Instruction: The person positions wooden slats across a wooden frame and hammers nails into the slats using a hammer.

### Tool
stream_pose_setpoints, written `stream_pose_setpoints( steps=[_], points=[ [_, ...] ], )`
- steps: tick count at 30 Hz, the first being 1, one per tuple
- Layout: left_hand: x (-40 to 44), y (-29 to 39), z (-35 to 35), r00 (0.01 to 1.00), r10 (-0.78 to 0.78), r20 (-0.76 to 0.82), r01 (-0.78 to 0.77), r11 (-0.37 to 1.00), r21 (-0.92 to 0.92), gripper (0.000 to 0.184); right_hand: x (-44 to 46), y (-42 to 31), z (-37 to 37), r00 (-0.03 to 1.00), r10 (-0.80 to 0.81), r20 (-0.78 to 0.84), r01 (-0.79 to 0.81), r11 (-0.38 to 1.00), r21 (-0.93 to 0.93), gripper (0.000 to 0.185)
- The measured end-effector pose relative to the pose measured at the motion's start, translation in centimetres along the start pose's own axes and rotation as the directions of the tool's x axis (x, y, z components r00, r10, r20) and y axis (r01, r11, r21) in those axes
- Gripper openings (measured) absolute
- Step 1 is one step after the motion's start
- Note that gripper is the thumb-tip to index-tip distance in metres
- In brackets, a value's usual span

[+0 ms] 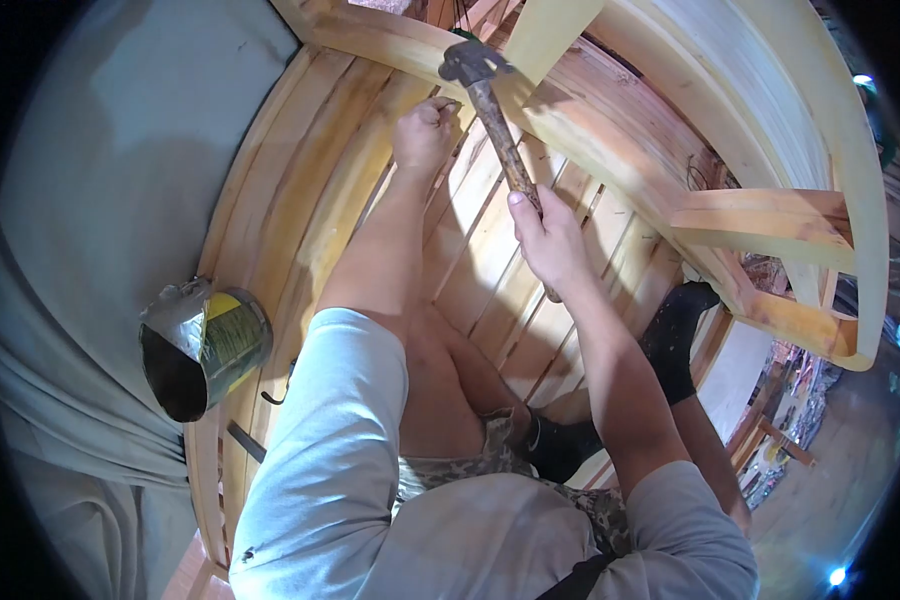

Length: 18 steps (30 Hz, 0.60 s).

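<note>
Hammer raised in the right hand, left fist near the rail

The hammer point(500, 130) is in the air above the wooden slats point(475, 225), its dark head near the curved wooden rail point(610, 160). The right hand point(548, 235) is closed firmly around the lower handle, with the thumb lying along it, and the end of the handle comes out below the palm.

I judge that the tool is stiff and not fragile, with most of its weight in the head. The mottled handle looks rough rather than slippery, so the low part, where the hand already is, seems a good place for holding.

The left hand point(425, 135) is just beside the rail, with its fingers curled closed. I cannot tell whether something small is pinched between the fingertips.

Farther out, an open tin can point(238, 340) stands tilted at the left edge of the slats, near the grey cloth point(100, 170).
</note>
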State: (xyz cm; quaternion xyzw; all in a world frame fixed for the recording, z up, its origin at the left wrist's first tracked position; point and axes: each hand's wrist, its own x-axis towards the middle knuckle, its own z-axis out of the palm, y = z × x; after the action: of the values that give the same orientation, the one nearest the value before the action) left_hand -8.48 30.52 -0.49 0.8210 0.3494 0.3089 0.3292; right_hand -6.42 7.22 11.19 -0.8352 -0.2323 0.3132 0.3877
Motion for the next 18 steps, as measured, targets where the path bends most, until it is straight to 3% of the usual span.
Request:
stream_pose_setpoints(
  steps=[3, 5, 6, 9, 13, 15, 18],
  points=[
    [0.0, 0.2, -0.1, 1.000, -0.006, 0.015, 0.006, 1.000, -0.010, 0.016, -0.1, 0.7, 0.4, 0.996, -0.082, -0.035, 0.084, 0.994, 0.068, 0.052],
    [0.0, 0.7, -0.7, 0.998, -0.025, 0.058, 0.022, 0.999, 0.049, 0.017, 0.9, 1.2, 0.4, 1.000, -0.024, 0.003, 0.024, 0.993, -0.112, 0.049],
    [0.1, 0.9, -0.8, 0.993, -0.053, 0.101, 0.042, 0.993, 0.114, 0.017, 0.8, 0.6, 0.1, 1.000, -0.028, -0.002, 0.028, 0.993, -0.113, 0.049],
    [0.0, 1.0, -0.8, 0.993, -0.057, 0.108, 0.047, 0.994, 0.097, 0.019, -0.2, -0.6, -0.1, 1.000, 0.007, 0.006, -0.007, 0.997, -0.079, 0.049],
    [-0.2, 0.6, -0.4, 0.999, 0.043, 0.017, -0.044, 0.995, 0.087, 0.015, -0.7, 0.6, 0.8, 0.992, -0.120, -0.033, 0.121, 0.993, 0.006, 0.050],
    [0.1, 0.8, -0.5, 0.994, -0.078, 0.079, 0.063, 0.982, 0.176, 0.015, -0.2, 0.9, 0.6, 0.988, -0.145, -0.045, 0.145, 0.989, -0.004, 0.050],
    [0.4, 0.9, -0.9, 0.989, -0.063, 0.131, 0.039, 0.984, 0.176, 0.022, 0.3, 0.0, 0.1, 0.998, -0.049, -0.035, 0.044, 0.989, -0.144, 0.045]
  ],
)
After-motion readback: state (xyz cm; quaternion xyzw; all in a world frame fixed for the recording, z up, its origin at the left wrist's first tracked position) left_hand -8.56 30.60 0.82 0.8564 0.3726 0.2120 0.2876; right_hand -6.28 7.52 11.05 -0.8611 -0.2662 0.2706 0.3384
